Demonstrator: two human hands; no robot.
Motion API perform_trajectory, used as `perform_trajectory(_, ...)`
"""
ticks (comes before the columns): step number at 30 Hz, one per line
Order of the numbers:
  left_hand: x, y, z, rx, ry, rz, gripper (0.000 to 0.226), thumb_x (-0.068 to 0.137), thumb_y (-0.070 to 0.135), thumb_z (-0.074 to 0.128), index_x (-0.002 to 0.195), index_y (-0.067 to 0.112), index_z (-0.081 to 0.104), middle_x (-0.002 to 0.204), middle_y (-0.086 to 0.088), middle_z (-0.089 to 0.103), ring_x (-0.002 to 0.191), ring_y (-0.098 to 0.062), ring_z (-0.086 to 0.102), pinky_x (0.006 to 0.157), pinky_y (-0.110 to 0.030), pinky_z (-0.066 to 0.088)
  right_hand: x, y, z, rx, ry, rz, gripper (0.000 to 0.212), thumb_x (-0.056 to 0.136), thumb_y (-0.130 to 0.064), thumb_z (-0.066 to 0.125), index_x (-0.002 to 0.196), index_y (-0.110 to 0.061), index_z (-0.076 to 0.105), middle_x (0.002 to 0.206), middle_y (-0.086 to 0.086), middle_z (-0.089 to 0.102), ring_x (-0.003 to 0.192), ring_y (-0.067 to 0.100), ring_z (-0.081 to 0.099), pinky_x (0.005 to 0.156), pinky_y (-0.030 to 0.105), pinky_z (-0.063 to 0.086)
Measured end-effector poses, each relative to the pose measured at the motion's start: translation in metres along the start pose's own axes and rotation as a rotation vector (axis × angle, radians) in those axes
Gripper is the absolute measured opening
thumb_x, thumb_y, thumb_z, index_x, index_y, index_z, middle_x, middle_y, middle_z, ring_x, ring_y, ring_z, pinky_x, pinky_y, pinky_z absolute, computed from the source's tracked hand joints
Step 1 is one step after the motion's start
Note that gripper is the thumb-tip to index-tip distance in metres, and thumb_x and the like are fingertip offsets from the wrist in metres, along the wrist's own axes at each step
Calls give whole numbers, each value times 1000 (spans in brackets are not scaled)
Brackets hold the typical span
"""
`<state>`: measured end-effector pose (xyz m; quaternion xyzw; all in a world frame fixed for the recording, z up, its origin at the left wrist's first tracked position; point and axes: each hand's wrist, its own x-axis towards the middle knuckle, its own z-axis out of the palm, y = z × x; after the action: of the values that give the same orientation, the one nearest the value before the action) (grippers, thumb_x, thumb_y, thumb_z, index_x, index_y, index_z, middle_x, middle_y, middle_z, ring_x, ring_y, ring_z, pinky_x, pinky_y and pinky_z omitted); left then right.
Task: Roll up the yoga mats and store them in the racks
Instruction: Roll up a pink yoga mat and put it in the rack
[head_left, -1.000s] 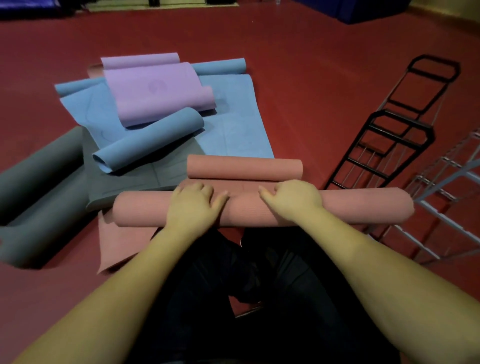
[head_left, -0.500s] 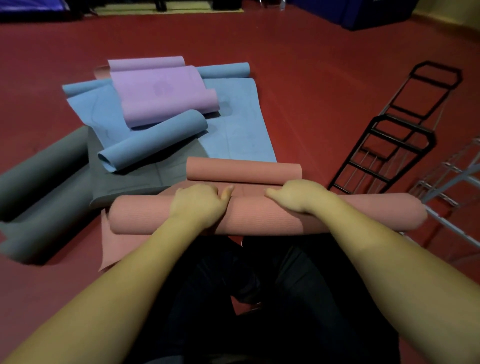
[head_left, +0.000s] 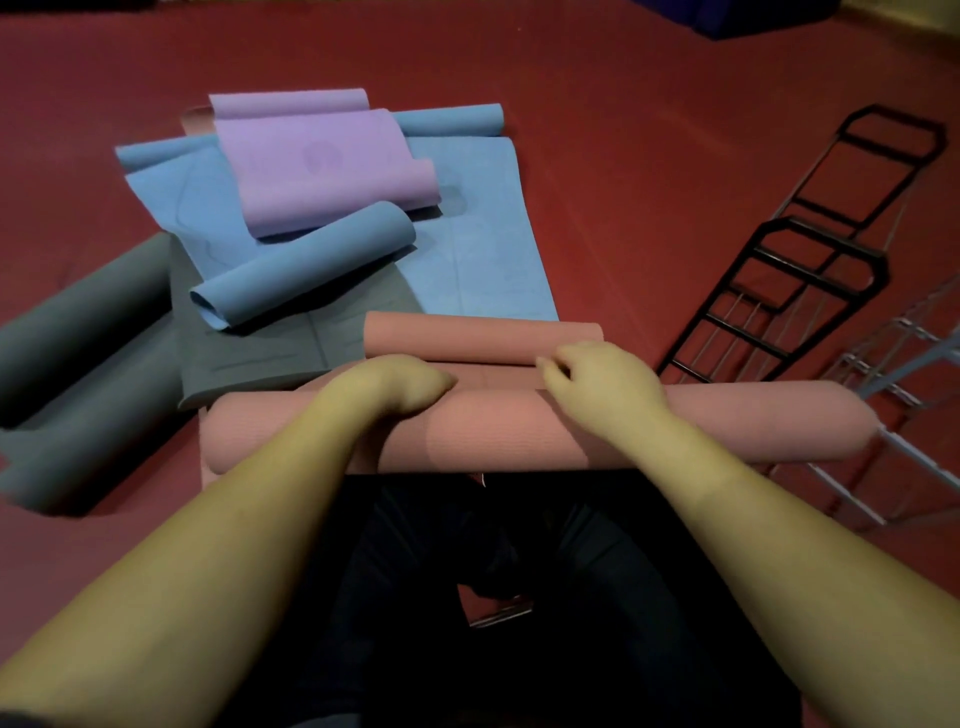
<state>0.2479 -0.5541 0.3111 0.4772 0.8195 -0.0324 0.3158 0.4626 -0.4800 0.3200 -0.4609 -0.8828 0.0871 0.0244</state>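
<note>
Both hands curl over the pink yoga mat roll (head_left: 519, 431): left hand (head_left: 395, 382), right hand (head_left: 602, 379). Black rack (head_left: 810, 270) right of them.

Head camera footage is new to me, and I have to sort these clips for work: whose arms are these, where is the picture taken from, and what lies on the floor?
No machine here: a person wears a camera on the head, looking down at their own bare arms. The left hand and right hand rest on a thick pink rolled mat, fingers curled over its far side. A smaller pink roll lies just beyond. Further off lie blue mats, a purple mat and grey mats. A black rack lies to the right on the red floor.
</note>
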Motion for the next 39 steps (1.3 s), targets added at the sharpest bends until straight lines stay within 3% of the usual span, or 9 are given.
perform_trajectory(4, 14, -1, -6, -72, -104, -7, 56, 98, 49, 45, 144, 16, 50, 156, -7, 38, 142, -26, 37, 117, -40, 26, -32, -8, 22, -106, 58, -33, 53, 92, -62, 33, 92, -15, 58, 99, 7, 64, 100, 31, 54, 86, 42, 44)
perform_trajectory(8, 22, 6, -4, 34, -47, 41, 54, 103, 44, 39, 143, 10, 50, 154, -13, 39, 141, -29, 38, 114, -36, 26, -33, -8, 35, -150, 115, -23, 66, 89, -66, 25, 88, -12, 63, 89, 8, 66, 89, 31, 59, 83, 42, 43)
perform_trajectory(10, 22, 5, -1, 60, 64, 39, 53, 104, 44, 33, 137, 10, 56, 148, -17, 47, 134, -32, 45, 109, -38, 33, -26, -7, 33, -167, 94, -6, 69, 87, -68, 21, 87, -13, 63, 87, 7, 67, 87, 30, 60, 81, 41, 42)
perform_trajectory(14, 4, 2, 11, 55, 523, 59, 44, 103, 39, 30, 104, 10, 63, 109, -18, 67, 101, -37, 61, 77, -39, 42, -15, -8, 26, -214, 57, -13, 71, 88, -67, 21, 96, -13, 66, 97, 8, 69, 94, 30, 61, 79, 38, 42)
perform_trajectory(19, -20, -15, 57, 189, 771, 214, 44, 97, 45, 35, 78, 13, 59, 81, -14, 66, 79, -37, 61, 74, -43, 43, 8, -8, 22, -163, -27, 13, 67, 94, -67, 26, 102, -15, 67, 105, 10, 69, 99, 33, 63, 71, 36, 40)
perform_trajectory(22, -19, -22, 68, 237, 749, 212, 47, 98, 46, 32, 89, 16, 67, 89, -6, 69, 87, -33, 62, 88, -45, 40, 15, -9, 20, -159, -83, 32, 70, 94, -67, 24, 105, -16, 69, 108, 11, 69, 103, 32, 63, 75, 37, 44)
perform_trajectory(27, -13, -11, 52, 212, 689, 164, 59, 97, 49, 22, 85, 20, 71, 90, -5, 71, 90, -31, 64, 83, -42, 39, 24, -11, 5, -117, -223, 49, 74, 96, -65, 23, 118, -11, 69, 123, 17, 65, 113, 34, 59, 86, 38, 46)
perform_trajectory(31, -14, -7, 40, 228, 619, 175, 53, 104, 45, 23, 102, 23, 71, 107, -3, 70, 107, -26, 60, 90, -42, 38, 23, -12, -10, -92, -297, 67, 74, 98, -64, 24, 128, -8, 62, 137, 18, 56, 123, 34, 53, 96, 39, 43)
perform_trajectory(39, -54, -8, 41, 211, 577, 162, 56, 103, 48, 20, 101, 21, 69, 112, -5, 69, 109, -27, 60, 95, -43, 41, 3, -13, -22, -75, -429, 56, 72, 98, -63, 24, 134, -12, 58, 145, 15, 50, 130, 32, 48, 102, 38, 38)
